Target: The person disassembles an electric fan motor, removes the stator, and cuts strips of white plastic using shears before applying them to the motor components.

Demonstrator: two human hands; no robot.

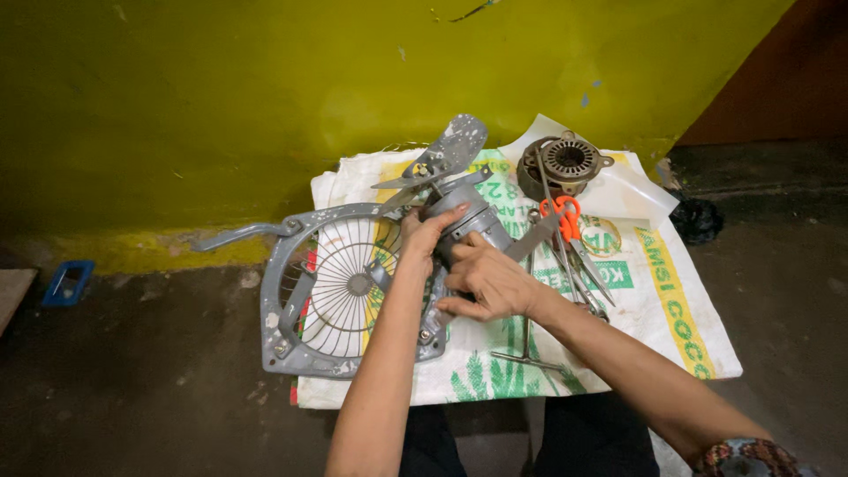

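Where both hands meet above a printed white sack [671,327], a grey fan motor [468,221] sits upright-tilted with its blades [446,155] still on the shaft, pointing toward the yellow-green wall [221,97].

Left hand [426,234] — fingers curled over the left side of the motor housing, closed around it.

Right hand [490,283] — fingers wrapped against the lower front of the motor, pressed on the casing; what lies under the palm cannot be told.

Motor — at the centre of the sack, just right of the frame, touching both hands.

Frame [283,300] — grey square fan housing with a round white wire grille [349,283]; lies flat, partly on the sack's left edge and partly on the dark floor [132,371]; an arm sticks out from its top left corner.

Stator [565,162] — round, with copper-toned windings, resting on clear plastic sheet [636,190] at the sack's far right corner.

Scissors [565,225] — orange handles, lying just right of the motor, beside thin metal tools [579,283] that are hard to tell apart.

T-handled tool [526,349] — near the sack's front edge, below the right hand.

Blue object [66,283] — small, on the floor by the wall, well apart to the left.
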